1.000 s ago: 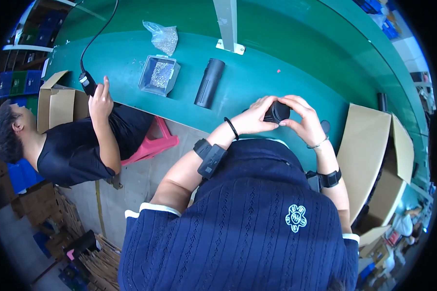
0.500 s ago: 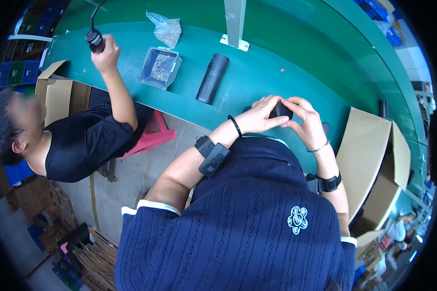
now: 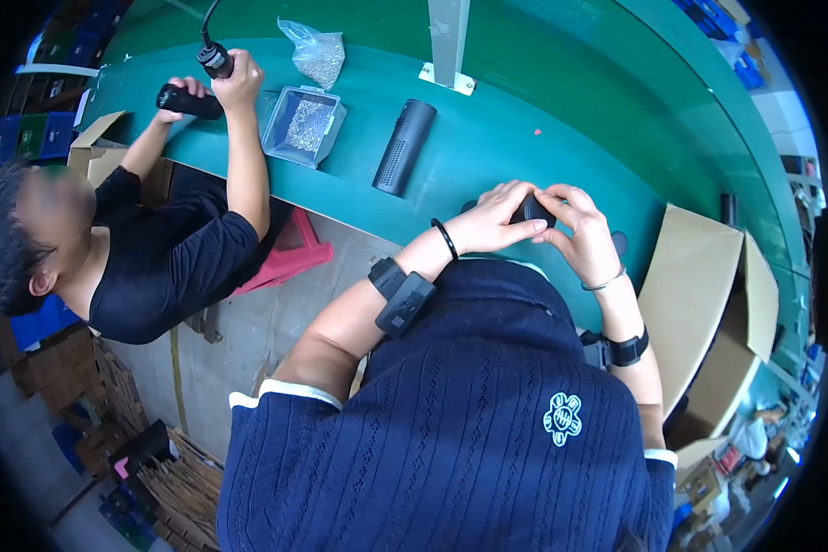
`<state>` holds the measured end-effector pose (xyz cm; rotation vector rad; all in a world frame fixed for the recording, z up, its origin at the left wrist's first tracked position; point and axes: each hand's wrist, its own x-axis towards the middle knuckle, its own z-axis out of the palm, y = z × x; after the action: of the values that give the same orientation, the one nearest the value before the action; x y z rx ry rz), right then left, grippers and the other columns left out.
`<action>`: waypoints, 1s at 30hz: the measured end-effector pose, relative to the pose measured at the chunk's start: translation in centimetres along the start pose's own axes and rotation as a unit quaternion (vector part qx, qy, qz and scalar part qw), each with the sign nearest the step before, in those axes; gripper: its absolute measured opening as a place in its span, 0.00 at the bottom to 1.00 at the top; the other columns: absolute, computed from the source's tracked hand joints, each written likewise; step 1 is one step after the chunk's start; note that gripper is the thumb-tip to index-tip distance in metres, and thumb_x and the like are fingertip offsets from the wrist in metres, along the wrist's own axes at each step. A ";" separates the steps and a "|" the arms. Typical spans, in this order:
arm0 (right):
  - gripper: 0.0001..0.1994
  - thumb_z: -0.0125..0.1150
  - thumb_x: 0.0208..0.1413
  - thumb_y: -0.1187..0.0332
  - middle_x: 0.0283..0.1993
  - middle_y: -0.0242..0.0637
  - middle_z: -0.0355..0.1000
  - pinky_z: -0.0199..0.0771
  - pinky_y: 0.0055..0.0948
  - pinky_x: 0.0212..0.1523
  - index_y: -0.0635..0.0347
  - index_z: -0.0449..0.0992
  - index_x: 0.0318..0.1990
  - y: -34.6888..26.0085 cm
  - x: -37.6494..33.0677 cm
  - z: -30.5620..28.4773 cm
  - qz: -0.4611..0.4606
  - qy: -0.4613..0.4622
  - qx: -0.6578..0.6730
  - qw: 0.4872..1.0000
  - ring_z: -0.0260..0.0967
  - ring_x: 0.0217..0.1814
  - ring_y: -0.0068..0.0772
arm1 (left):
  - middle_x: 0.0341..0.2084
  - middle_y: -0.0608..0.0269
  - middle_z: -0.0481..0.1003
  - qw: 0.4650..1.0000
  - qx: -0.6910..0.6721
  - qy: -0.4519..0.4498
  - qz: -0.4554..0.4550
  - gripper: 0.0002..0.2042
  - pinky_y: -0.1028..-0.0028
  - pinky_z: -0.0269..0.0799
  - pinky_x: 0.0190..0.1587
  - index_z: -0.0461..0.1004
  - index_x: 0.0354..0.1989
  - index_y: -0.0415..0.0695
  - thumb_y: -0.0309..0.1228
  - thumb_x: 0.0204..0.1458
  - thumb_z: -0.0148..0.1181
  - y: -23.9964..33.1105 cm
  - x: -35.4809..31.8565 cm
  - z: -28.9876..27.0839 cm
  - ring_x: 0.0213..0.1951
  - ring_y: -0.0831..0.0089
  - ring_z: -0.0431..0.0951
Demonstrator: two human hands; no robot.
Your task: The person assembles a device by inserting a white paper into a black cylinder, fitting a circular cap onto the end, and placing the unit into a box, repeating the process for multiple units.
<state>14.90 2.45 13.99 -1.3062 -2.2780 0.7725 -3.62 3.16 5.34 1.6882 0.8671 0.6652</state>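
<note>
Both hands meet over the green table (image 3: pixel 561 120) — left hand (image 3: pixel 492 221) and right hand (image 3: pixel 584 235) pinch a small black part (image 3: pixel 532 210) between fingertips. At ten o'clock lie a black cylinder (image 3: pixel 403 147) and a screw tray (image 3: pixel 304 124); beyond, a co-worker's hand (image 3: pixel 239 83) grips a driver (image 3: pixel 215 61).

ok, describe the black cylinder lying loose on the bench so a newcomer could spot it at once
Start at the green bench and find the white post at its middle. Just below the post's foot lies a black cylinder, on its side, apart from both of the person's hands. Unlike the clear tray of small metal parts to its left, it is dark, long and round, with a perforated face.
</note>
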 end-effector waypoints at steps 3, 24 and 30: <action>0.28 0.72 0.34 0.70 0.47 0.42 0.70 0.72 0.35 0.49 0.62 0.76 0.49 -0.1 0.7 -0.1 -0.007 -0.008 -0.016 1.000 0.68 0.48 0.44 | 0.50 0.49 0.66 1.000 0.003 0.005 0.013 0.26 0.62 0.61 0.57 0.61 0.56 0.40 0.43 0.56 0.57 -0.1 0.3 -0.4 0.54 0.54 0.66; 0.30 0.74 0.29 0.72 0.47 0.46 0.70 0.69 0.39 0.52 0.64 0.75 0.49 -1.5 0.1 -0.8 -0.009 -0.032 0.017 0.999 0.67 0.51 0.48 | 0.45 0.52 0.67 0.998 0.011 0.042 0.039 0.23 0.60 0.61 0.51 0.63 0.51 0.41 0.41 0.52 0.57 -0.2 -0.7 0.6 0.50 0.55 0.67; 0.30 0.74 0.28 0.74 0.46 0.45 0.70 0.69 0.38 0.51 0.66 0.75 0.48 -1.2 0.2 -0.8 -0.018 -0.021 0.006 1.000 0.67 0.50 0.48 | 0.46 0.48 0.67 0.999 0.002 0.029 0.024 0.25 0.56 0.60 0.51 0.62 0.51 0.41 0.45 0.52 0.57 0.8 -0.5 0.1 0.50 0.50 0.67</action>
<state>14.49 2.32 15.32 -1.2503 -2.3197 0.8073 -3.65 2.53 6.06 1.7051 0.8707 0.7493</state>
